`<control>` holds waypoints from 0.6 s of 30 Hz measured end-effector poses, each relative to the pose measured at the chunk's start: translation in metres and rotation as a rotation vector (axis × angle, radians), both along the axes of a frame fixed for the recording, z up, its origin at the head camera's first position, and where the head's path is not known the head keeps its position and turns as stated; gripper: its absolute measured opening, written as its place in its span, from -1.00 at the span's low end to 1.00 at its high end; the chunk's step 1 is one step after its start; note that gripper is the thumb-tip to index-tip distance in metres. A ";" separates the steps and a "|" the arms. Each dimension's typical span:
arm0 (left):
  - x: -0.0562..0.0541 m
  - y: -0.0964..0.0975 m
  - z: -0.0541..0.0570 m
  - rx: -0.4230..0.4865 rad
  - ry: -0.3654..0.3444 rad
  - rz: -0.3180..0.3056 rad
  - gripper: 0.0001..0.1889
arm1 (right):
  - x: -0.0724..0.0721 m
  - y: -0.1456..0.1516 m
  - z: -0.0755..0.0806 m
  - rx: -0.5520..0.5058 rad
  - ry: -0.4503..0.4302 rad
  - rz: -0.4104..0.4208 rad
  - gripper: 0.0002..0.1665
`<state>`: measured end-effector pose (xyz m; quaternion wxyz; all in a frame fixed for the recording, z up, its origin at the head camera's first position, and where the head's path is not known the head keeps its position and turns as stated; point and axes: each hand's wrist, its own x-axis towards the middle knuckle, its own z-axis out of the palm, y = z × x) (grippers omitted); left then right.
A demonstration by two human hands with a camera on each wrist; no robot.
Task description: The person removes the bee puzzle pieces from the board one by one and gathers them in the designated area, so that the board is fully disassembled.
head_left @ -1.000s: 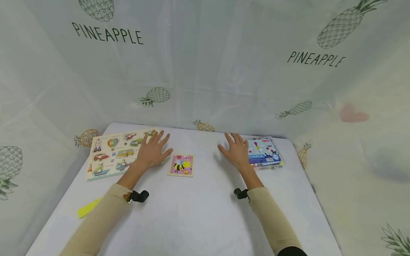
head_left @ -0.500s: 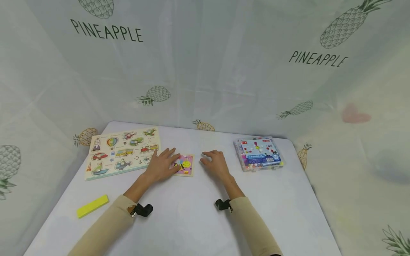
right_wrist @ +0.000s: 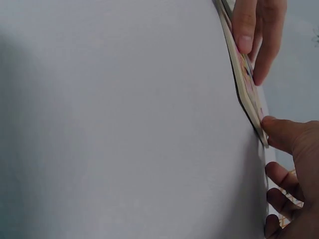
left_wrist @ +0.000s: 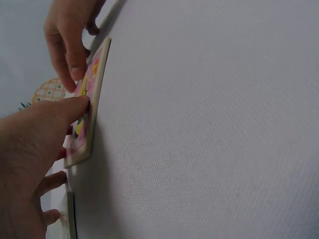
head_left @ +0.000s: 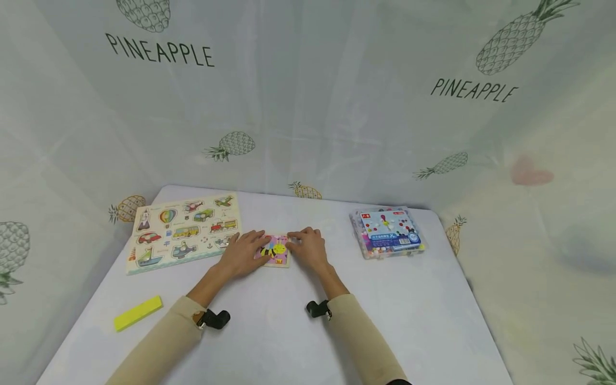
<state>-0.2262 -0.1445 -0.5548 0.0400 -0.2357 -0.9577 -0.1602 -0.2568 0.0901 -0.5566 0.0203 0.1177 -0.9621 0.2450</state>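
On a white table, toward the far middle, between two bare hands: a small square bee board, picture side up. At one side, the left hand, fingers spread, thumb laid on the picture. At the opposite far corner, the right hand, thumb touching the rim; pinching there or merely resting, impossible to tell.

Likely to skid or swivel if pushed harder from one side than the other. Could also tip if raised by that one corner, and might shed pieces on a tilt, if made of loose ones; seams too small to make out.

Well apart, near the table's right far corner: a clear plastic box, apparently closed, with small coloured pieces inside and a blue printed label on top. Just beside the left hand, a larger vehicle board, apparently with every shape filled. Nearer the camera, a yellow block. Behind everything, a pineapple-print curtain.
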 end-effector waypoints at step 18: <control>0.002 0.004 0.005 -0.013 -0.043 -0.008 -0.33 | 0.004 -0.005 0.001 -0.023 -0.011 -0.018 -0.63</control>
